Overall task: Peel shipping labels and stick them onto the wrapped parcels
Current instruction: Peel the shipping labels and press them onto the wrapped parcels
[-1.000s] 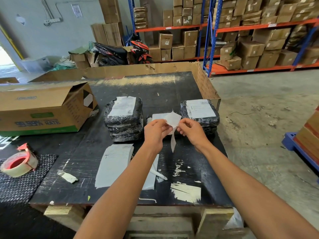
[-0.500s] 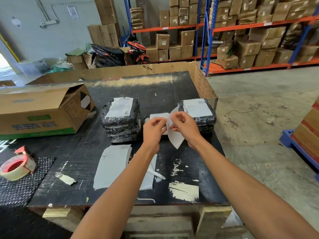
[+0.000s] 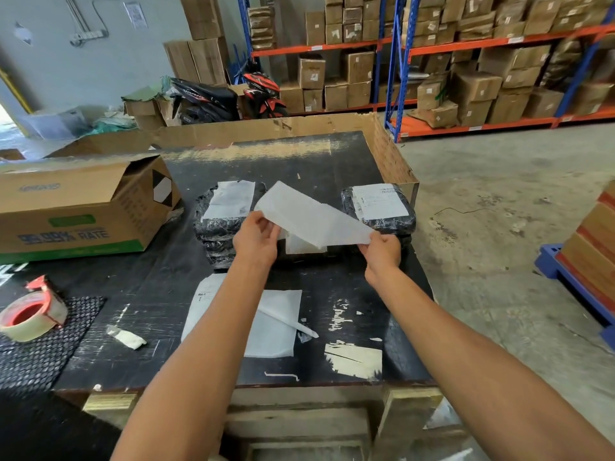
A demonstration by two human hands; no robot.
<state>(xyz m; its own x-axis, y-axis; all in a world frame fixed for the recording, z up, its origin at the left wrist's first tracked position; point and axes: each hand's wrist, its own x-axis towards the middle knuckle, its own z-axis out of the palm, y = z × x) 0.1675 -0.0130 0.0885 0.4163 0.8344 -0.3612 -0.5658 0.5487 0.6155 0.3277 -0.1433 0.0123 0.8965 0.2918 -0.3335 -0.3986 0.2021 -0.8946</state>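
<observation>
Above the black table (image 3: 319, 158), my left hand (image 3: 254, 239) and my right hand (image 3: 382, 249) each pinch an end of a white label sheet (image 3: 312, 217). The sheet is spread open between them, and a second white layer (image 3: 299, 246) hangs just under it. Behind my left hand stands a stack of black-wrapped parcels (image 3: 213, 234) with a label (image 3: 229, 201) on top. A second black-wrapped stack (image 3: 399, 224) sits behind my right hand, and it also carries a label (image 3: 379, 201). More label sheets (image 3: 204, 294) lie on the table under my left forearm.
An open cardboard box (image 3: 76, 211) lies at the left. A tape roll in a red dispenser (image 3: 30, 316) rests on a black mesh mat (image 3: 40, 354). A used backing sheet (image 3: 276, 327) and paper scraps (image 3: 126, 337) lie near the front edge. Cardboard walls (image 3: 389, 158) line the table's far and right sides.
My hands were close together, working at one corner of the sheet. They have moved apart, the right hand going right, and the sheet now spreads wide between them.
</observation>
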